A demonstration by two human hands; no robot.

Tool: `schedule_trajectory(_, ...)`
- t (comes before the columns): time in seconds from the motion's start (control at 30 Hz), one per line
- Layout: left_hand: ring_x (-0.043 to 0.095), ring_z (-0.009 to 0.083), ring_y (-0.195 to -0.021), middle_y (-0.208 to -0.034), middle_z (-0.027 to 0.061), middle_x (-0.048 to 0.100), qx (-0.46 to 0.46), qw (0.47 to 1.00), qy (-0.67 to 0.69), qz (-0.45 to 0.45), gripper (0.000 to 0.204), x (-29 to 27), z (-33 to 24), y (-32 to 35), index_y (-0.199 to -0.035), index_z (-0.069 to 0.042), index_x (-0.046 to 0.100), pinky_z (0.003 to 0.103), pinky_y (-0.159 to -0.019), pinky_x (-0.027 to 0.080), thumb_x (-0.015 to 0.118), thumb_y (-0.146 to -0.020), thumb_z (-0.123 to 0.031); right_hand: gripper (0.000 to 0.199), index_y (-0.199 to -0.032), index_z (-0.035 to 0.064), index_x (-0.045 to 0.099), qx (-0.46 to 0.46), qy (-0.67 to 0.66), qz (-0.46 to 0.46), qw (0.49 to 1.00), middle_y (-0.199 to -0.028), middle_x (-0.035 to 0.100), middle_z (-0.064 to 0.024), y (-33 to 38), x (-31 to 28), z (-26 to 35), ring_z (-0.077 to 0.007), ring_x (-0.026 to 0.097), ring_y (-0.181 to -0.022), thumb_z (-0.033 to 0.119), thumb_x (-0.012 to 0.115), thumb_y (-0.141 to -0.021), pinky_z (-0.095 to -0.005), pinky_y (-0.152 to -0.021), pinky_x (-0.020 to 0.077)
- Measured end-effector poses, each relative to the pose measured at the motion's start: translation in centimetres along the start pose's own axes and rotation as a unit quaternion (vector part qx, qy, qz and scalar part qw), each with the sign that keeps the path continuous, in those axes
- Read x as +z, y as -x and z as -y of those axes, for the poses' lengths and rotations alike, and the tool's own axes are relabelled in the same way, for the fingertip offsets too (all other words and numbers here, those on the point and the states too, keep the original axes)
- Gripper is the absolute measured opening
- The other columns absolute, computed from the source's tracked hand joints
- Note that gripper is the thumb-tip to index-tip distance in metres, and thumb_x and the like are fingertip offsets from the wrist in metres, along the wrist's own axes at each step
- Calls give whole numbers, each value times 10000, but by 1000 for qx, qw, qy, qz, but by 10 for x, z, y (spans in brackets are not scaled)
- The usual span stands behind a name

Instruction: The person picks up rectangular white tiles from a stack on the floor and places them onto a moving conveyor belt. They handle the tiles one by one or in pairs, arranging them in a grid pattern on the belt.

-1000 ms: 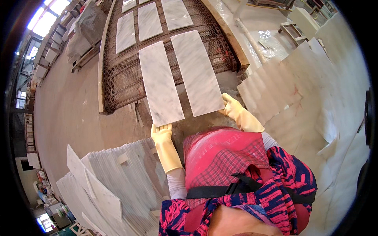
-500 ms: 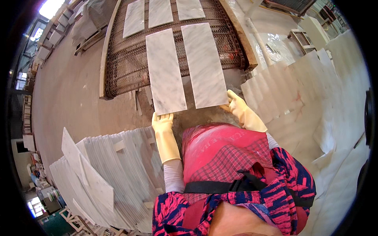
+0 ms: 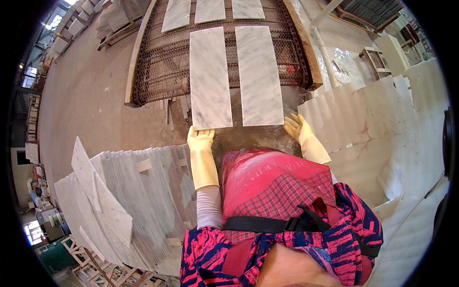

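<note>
Two long white, grey-veined marble tiles lie side by side, their near ends jutting past the end of a mesh conveyor [image 3: 167, 88]. My left hand [image 3: 201, 141], in a yellow rubber glove, grips the left marble tile [image 3: 210, 76] at its near edge. Its thumb is by the left corner, and the fingertips seem tucked beneath the edge. Just off the near right corner of the right marble tile [image 3: 260, 76] is my right hand [image 3: 297, 128], gloved alike. Its fingers are spread and hold nothing.
Farther up the conveyor lie more marble tiles [image 3: 210, 9]. At my left stands a row of upright slabs [image 3: 143, 201] with a loose slab [image 3: 100, 191] leaning on it. Pale foam sheeting [image 3: 358, 115] covers the right side. A wooden rail [image 3: 313, 79] edges the conveyor.
My right hand has let go of the right tile's near corner and moved slightly right, opening. The right tile now sits straighter beside the left one. My left hand stays at its tile; the view has shifted.
</note>
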State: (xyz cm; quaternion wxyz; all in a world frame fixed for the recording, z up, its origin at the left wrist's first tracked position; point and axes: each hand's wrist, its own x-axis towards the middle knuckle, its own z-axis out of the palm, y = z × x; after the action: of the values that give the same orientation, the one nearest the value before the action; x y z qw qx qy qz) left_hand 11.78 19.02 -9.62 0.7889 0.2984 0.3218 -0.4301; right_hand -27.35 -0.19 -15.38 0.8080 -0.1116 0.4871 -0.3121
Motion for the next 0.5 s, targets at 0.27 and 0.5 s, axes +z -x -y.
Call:
schedule_trajectory(0.27,351,359,-1488,-1609,112,406,0,999,-10,42,539,-18,-3,-22,-1503,-115,439,588,-1210,246,473,-1041,-390,536,-1516,138,438,52,-23,-33,998,-1499,523,-216,-4,-26,-11,-362,590,-1266,470,331,-1110,-474,-1002,525)
schedule_trajectory(0.5,381,381,-1464,-1588,130,430,-8,995,-27,100,527,-18,2,-16,-1493,-146,443,605,-1199,265,475,-1043,-419,537,-1512,137,443,58,1,-14,998,-1466,556,-209,-7,-26,-14,-348,612,-1235,478,347,-1108,-467,-974,544)
